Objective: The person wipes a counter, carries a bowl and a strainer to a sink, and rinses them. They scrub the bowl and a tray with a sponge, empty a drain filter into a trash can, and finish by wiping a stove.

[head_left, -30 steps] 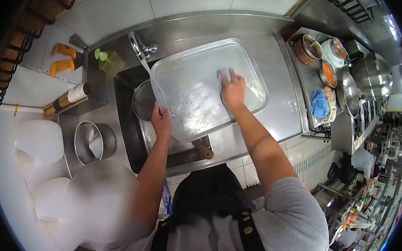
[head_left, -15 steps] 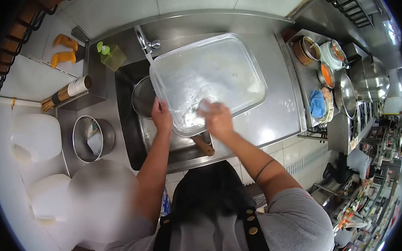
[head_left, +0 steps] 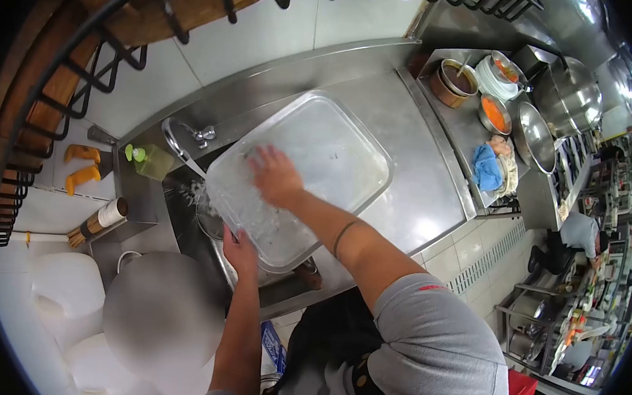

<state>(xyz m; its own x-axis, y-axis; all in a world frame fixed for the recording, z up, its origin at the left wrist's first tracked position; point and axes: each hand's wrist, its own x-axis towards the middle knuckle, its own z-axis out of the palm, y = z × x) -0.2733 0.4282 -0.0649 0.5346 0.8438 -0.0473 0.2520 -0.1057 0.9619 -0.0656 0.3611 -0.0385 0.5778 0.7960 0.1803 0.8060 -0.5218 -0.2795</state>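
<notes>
A shallow, pale rectangular tray is tilted across the sink and the steel counter, wet on its surface. My left hand grips the tray's near left rim, thumb on top. My right hand lies on the tray's inner surface, fingers spread, with nothing seen in it. From the faucet, water runs at the tray's left edge and splashes into the sink. A metal pot sits under the tray, mostly hidden. Near the tray's front corner, a brown wooden handle shows partly.
A soap bottle with a green pump stands left of the faucet. A black wire rack hangs overhead. At right, a side counter holds pots, bowls of orange food and a blue cloth. Another person works farther off.
My right hand has moved from the tray's near side to its left part, with the fingers now spread. The tray has turned and sits nearer me. The view has shifted, showing more of the rack.
</notes>
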